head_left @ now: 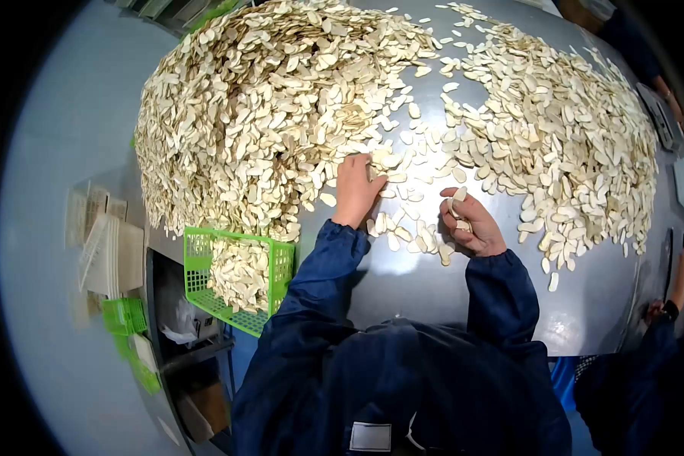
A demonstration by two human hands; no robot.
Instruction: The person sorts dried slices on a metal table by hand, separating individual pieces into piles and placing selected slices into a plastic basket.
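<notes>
Pale, flat oval slices form a large heap [281,99] on the left of the metal table [403,296] and a flatter spread [555,129] on the right. My left hand [357,188] rests at the inner edge of the large heap, thumb apart from the fingers, fingertips touching slices. Between the two piles, my right hand [471,224] is raised a little over the table, its curled fingers gripping slices. Loose slices [406,232] lie between my hands.
A green plastic basket [281,270] holding slices tilts at the table's left front edge. White stacked containers [118,258] and green baskets [125,315] stand at far left. Another person's arm [682,277] shows at the right edge, with trays [660,114] above.
</notes>
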